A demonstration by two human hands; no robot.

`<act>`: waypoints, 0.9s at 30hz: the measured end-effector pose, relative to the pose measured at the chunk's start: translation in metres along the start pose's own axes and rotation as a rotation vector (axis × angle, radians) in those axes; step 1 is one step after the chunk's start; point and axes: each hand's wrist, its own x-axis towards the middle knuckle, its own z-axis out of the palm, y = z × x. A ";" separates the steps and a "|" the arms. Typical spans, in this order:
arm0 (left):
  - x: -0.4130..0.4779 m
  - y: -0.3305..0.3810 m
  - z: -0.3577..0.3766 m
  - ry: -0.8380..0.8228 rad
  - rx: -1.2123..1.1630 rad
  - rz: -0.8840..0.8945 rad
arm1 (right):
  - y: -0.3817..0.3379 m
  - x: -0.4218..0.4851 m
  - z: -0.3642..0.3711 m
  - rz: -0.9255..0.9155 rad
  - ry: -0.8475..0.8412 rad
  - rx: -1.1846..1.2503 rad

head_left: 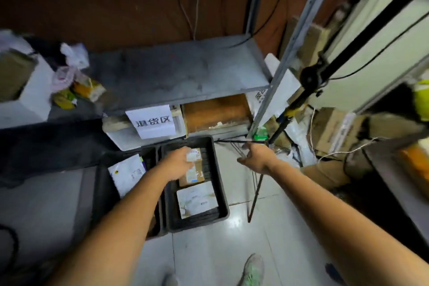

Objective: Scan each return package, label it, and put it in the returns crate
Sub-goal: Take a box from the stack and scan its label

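Brown cardboard marks the package in hand: a small cardboard box (196, 169) is seen lying at the far end of the right-hand black crate (223, 195). This crate is set on the floor under a paper sign (152, 122) fixed to the grey shelf (176, 74), so it is judged to be the returns crate. The left hand (177, 165) is laid over the box's far left corner, where white labels are stuck. The picture is blurred there, and it cannot be told whether the fingers are closed on the box or only pressed on a label. The placing step is judged to be nearly finished, the box being set flat near the far wall so that room is kept beside it. A white parcel (197, 198) is laid just nearer in the same crate, touching or almost touching the box. A white mailer (127, 174) is propped in the left-hand crate (102, 193), which is set side by side with the first, rims touching. The right hand (257, 158) is held out to the right of the crate, above the tiled floor (232, 251), with fingers spread and nothing held, probably for balance while the body is bent forward. A leg of a black tripod (284, 123) is found close beside that hand, and cables (343, 152) are strewn behind it, so little room is left on that side. Open room for withdrawal is offered straight up and back toward the person, over the near rim.
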 end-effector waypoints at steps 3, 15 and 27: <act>-0.019 0.054 -0.032 -0.013 0.083 0.102 | 0.006 -0.043 -0.057 0.049 0.057 0.005; -0.080 0.282 -0.013 -0.100 0.402 0.612 | 0.116 -0.240 -0.143 0.368 0.384 0.178; -0.136 0.477 0.158 -0.151 0.499 0.787 | 0.304 -0.371 -0.159 0.566 0.545 0.322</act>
